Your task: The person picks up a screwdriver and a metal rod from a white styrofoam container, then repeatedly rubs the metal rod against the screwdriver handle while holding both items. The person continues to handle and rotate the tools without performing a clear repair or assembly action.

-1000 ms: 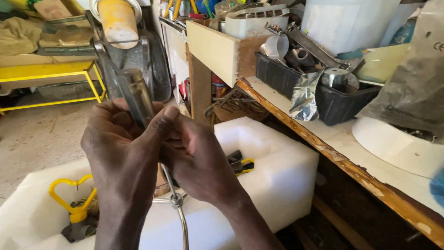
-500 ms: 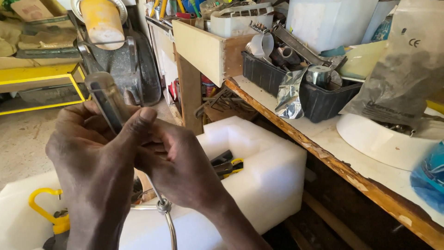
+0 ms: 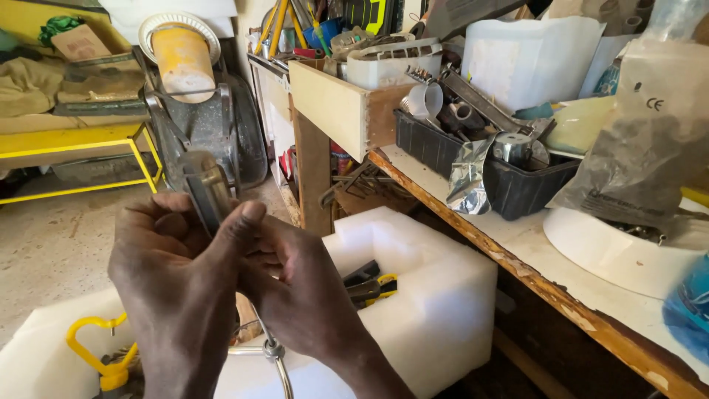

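- Our left hand (image 3: 177, 295) and right hand (image 3: 310, 295) both close on a grey round fitting (image 3: 207, 191), held up in front of us, thumb on its edge.
- A thin metal tube (image 3: 275, 355) hangs below our hands; we judge the fitting not yet seated anywhere.
- Below sits white foam packing (image 3: 436, 295) with pliers (image 3: 373, 284); the cluttered bench (image 3: 561, 266) stands to the right.

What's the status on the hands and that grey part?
Left hand and right hand both grip the grey part. Part upright above the white foam block. Nothing in the way.
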